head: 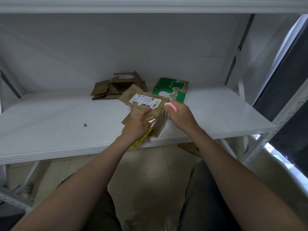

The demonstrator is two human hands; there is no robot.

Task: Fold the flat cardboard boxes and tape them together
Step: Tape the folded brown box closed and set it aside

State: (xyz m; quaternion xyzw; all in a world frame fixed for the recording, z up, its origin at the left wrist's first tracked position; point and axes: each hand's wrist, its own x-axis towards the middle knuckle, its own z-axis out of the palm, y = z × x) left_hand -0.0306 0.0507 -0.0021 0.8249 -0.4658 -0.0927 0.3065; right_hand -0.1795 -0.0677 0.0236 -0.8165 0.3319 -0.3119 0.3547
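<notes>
Setting: I stand at a white shelf (50, 117), arms reaching over its front edge, another white shelf board above it.
Left hand: my left hand (135, 125) grips the brown cardboard box (146, 107) from the near side, fingers curled over its top face and thumb pressed just below the white shipping label (145, 100).
Box: it sits at the front edge of the shelf, right of centre, partly folded, with its label face tilted up toward me. Shiny clear tape (150, 122) is wrinkled over its near face beside my knuckles.
Yellow piece: a yellow strip (139, 142) pokes out under my left hand and hangs past the front edge of the shelf; I cannot tell what it is.
Right hand: my right hand (181, 115) is closed around a pink tape roll (170, 106), held just off the box's right side.
Further back: a flattened brown cardboard pile (115, 87) lies toward the back of the shelf, near centre, and a green and white flattened box (171, 89) lies just right of it, behind my right hand.
Scrap: a small cardboard scrap (85, 125) lies alone on the shelf, well to the left of the box.
</notes>
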